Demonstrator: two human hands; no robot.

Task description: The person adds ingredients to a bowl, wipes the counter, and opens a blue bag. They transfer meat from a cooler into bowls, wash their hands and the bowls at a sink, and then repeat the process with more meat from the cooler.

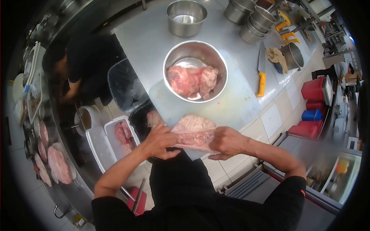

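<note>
Between my hands is a pale pink piece of raw meat [194, 127], stretched across the near edge of the white cutting board [241, 96]. My left hand [161, 139] grips its left end with the fingers curled in. On the right end, my right hand [227, 141] is closed in a fist around the edge. The near edge of the meat looks folded or pulled taut. Just beyond it stands a round steel pot [221, 63] holding a larger lump of red and white raw meat [190, 81]. Another small bit of meat [154, 118] shows beside my left hand.
A yellow-handled knife [261, 77] lies right of the board. Steel pots [186, 19] stand farther back. To the left are a white tub [110, 131] with meat, a black-lined bin [125, 82] and another person [90, 57]. Red bins [313, 89] sit on the right.
</note>
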